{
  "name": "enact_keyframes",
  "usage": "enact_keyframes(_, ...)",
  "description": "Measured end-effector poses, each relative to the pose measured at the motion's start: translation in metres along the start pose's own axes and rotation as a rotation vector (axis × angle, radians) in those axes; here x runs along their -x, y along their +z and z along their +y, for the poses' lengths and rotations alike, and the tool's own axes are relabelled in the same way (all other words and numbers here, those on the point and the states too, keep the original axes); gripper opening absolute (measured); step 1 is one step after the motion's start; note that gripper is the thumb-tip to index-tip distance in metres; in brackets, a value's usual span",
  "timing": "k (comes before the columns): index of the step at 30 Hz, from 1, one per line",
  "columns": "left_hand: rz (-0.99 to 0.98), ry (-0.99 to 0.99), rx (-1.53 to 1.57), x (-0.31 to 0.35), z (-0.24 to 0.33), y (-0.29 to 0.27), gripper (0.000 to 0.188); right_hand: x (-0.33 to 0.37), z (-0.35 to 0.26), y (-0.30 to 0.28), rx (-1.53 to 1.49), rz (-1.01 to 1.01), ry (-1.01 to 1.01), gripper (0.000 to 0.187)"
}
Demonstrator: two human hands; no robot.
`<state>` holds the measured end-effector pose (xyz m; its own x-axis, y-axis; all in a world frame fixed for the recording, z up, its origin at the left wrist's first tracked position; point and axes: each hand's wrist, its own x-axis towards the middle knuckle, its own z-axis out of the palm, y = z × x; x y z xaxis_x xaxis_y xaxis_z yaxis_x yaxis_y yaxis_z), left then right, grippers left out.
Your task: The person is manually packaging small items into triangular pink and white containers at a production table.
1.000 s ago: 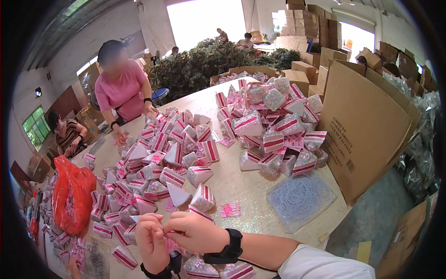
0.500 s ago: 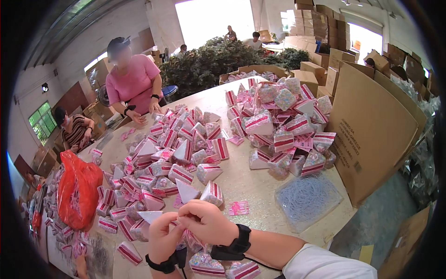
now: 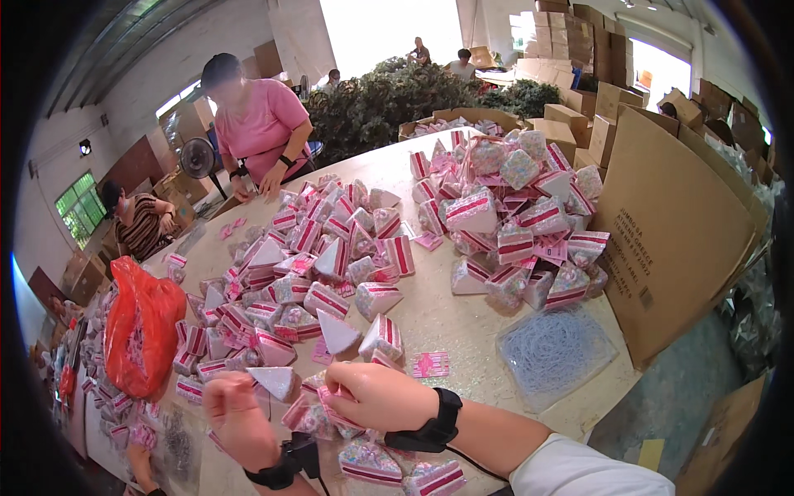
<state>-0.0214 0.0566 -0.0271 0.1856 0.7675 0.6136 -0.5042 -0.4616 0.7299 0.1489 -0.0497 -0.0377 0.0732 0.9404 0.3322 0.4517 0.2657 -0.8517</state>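
My right hand [image 3: 379, 398] is closed at the front of the table. Its fingers press on a cake-slice ornament [image 3: 315, 420], white and glittery with pink-red bands, partly hidden under the hand. Apart from it, on the left, my left hand [image 3: 240, 420] is raised, its curled fingers smeared by motion; whether anything is in them cannot be made out. More slices [image 3: 369, 460] lie just below my right wrist. A white triangular slice [image 3: 337, 332] and a banded one [image 3: 382, 337] sit just beyond my hands. A small pink printed card [image 3: 431, 364] lies flat to the right.
Heaps of slices cover the table's [image 3: 430, 318] middle and far right [image 3: 517, 215]. A clear bag of pale shredded filler [image 3: 556, 355] lies near a large carton [image 3: 662, 240]. A red plastic bag [image 3: 142, 331] stands at left. A person in pink [image 3: 263, 124] works across the table.
My hands, together before, have separated: the left moved left and down, while the right stays over the slices. The person in pink has brought their hands lower onto the table.
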Motion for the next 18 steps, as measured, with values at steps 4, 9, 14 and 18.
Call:
enact_keyframes(4,0.012,0.059,0.322,-0.008,0.021,-0.022,0.011,-0.002,-0.010,-0.004,-0.049,-0.226,0.074,0.017)
enact_keyframes(9,-0.203,-0.277,0.169,-0.002,0.025,-0.012,0.012,-0.005,-0.005,-0.010,-0.414,-0.241,0.117,0.011)
enact_keyframes(14,-0.391,-0.533,-0.061,0.010,0.010,0.015,0.003,-0.008,0.002,-0.017,-0.496,-0.136,0.191,0.014)
enact_keyframes(18,-0.443,-0.494,0.016,0.005,0.002,0.016,0.002,-0.005,0.004,-0.023,-0.330,-0.105,0.194,0.009)
